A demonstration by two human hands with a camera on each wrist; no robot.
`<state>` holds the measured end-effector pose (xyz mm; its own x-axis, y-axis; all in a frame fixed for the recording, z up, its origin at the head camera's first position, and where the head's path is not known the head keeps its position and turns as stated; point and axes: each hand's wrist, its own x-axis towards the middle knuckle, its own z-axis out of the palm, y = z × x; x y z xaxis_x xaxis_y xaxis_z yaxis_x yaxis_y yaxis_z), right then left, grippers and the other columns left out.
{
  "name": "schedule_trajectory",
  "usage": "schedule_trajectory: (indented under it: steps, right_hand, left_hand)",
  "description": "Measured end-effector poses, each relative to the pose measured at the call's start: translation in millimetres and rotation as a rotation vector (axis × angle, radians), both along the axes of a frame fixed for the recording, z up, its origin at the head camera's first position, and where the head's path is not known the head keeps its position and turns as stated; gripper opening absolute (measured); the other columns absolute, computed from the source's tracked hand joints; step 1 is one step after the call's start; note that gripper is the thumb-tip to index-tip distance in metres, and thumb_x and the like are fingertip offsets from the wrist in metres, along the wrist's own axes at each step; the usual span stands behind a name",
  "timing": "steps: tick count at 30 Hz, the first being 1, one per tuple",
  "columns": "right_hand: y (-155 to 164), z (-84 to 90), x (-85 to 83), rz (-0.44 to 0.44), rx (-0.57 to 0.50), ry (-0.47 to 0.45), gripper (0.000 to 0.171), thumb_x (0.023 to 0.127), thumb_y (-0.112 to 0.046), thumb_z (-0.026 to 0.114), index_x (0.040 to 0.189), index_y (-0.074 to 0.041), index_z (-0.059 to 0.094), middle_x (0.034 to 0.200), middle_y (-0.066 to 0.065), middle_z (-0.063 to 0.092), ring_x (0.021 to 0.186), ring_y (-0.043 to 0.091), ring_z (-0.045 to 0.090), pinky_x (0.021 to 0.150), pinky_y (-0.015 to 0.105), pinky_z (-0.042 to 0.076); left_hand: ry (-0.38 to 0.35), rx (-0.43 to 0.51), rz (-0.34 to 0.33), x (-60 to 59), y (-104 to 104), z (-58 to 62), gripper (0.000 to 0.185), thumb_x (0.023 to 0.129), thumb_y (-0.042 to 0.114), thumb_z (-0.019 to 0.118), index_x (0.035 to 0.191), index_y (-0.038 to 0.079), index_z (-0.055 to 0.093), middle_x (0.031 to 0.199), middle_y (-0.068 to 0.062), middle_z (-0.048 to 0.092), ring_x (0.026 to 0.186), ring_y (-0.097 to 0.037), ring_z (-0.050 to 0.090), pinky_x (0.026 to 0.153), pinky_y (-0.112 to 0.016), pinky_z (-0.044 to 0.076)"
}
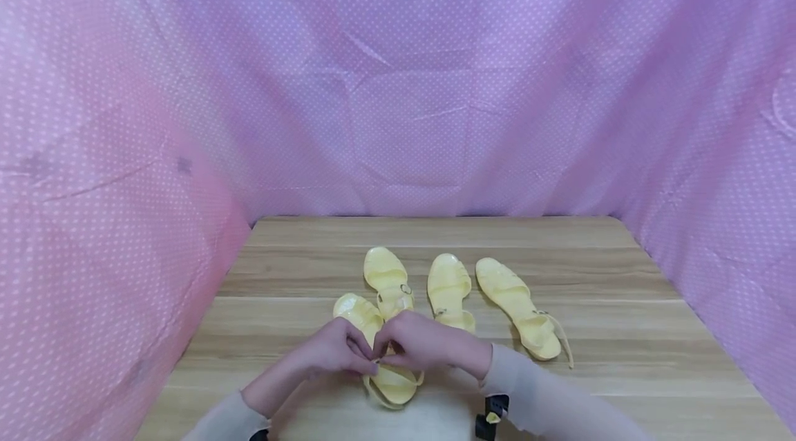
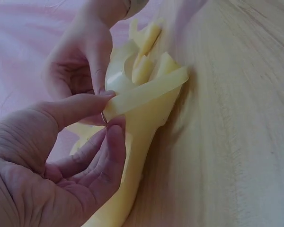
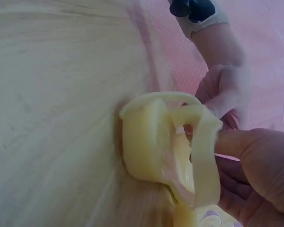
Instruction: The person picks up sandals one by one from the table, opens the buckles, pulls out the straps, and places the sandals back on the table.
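Note:
A pale yellow sandal [image 1: 398, 391] lies on the table in front of the person, toe pointing away, its middle covered by the hands. The left hand [image 1: 336, 348] pinches the ankle strap between thumb and fingertips. From the other side the right hand [image 1: 423, 341] pinches at the same spot, fingertips meeting the left ones. In the left wrist view the strap [image 2: 151, 92] runs from the fingertips around the heel, and a thin metal edge shows at the pinch, partly hidden. The right wrist view shows the heel cup [image 3: 142, 146] and the strap looped around it.
Just beyond the hands lies another yellow sandal [image 1: 383, 268], close against the worked one's toe. To the right are two more, one upright-pointing sandal [image 1: 448, 278] and one slanted sandal [image 1: 504, 282] with its strap hanging loose. Pink dotted cloth [image 1: 404, 137] encloses the wooden table [image 1: 622, 330].

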<state>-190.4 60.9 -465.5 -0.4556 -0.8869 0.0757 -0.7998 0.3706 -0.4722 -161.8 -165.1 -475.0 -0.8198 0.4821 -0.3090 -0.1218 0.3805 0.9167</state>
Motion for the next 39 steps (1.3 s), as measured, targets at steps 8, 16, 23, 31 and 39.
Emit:
schedule_trajectory:
  steps: [8, 16, 23, 31, 39]
  right_hand:
    - [-4, -6.3, -15.4, 0.063, 0.031, -0.102, 0.009, 0.094, -0.019, 0.083, 0.102, -0.017, 0.081, 0.080, -0.010, 0.075, 0.063, -0.014, 0.050, 0.063, 0.005, 0.047]
    - [-5, -6.7, -20.8, 0.113, 0.049, -0.128, 0.006, 0.095, -0.023, 0.083, 0.098, -0.019, 0.079, 0.082, -0.010, 0.075, 0.066, -0.014, 0.054, 0.065, 0.006, 0.049]
    - [-5, -7.1, -26.6, 0.155, 0.025, -0.193, 0.007, 0.096, -0.021, 0.082, 0.100, -0.016, 0.082, 0.082, -0.006, 0.078, 0.065, -0.015, 0.055, 0.063, 0.008, 0.051]
    - [-8, -6.0, -29.2, 0.155, 0.031, -0.240, 0.006, 0.096, -0.017, 0.080, 0.100, -0.013, 0.081, 0.074, -0.001, 0.076, 0.057, -0.017, 0.052, 0.057, 0.010, 0.050]
    - [-11, -6.0, -24.8, 0.173, 0.073, -0.103, 0.010, 0.092, -0.018, 0.084, 0.099, -0.016, 0.077, 0.083, -0.010, 0.074, 0.063, -0.016, 0.051, 0.061, 0.005, 0.048]
  left_hand:
    - [-0.003, -0.038, -0.027, -3.0, -3, -1.3, 0.021, 0.080, 0.007, 0.089, 0.093, 0.000, 0.075, 0.076, -0.005, 0.079, 0.066, -0.007, 0.068, 0.062, -0.021, 0.053]
    - [0.115, -0.105, -0.015, 1.9, 0, -1.0, 0.020, 0.078, 0.016, 0.093, 0.082, 0.005, 0.077, 0.069, -0.001, 0.076, 0.060, -0.007, 0.064, 0.055, -0.018, 0.048]
    - [0.112, -0.118, 0.002, 5.0, 1, -1.2, 0.020, 0.078, 0.016, 0.094, 0.081, 0.006, 0.076, 0.068, -0.001, 0.075, 0.059, -0.008, 0.064, 0.055, -0.021, 0.049]
    - [0.121, -0.106, -0.020, 6.3, 2, -3.1, 0.023, 0.077, 0.018, 0.095, 0.080, 0.005, 0.075, 0.069, 0.000, 0.075, 0.062, -0.006, 0.062, 0.055, -0.018, 0.046]
    - [0.194, -0.147, 0.017, 9.5, 8, -8.6, 0.027, 0.072, 0.020, 0.098, 0.075, 0.009, 0.074, 0.063, 0.004, 0.071, 0.057, -0.005, 0.060, 0.052, -0.018, 0.045]
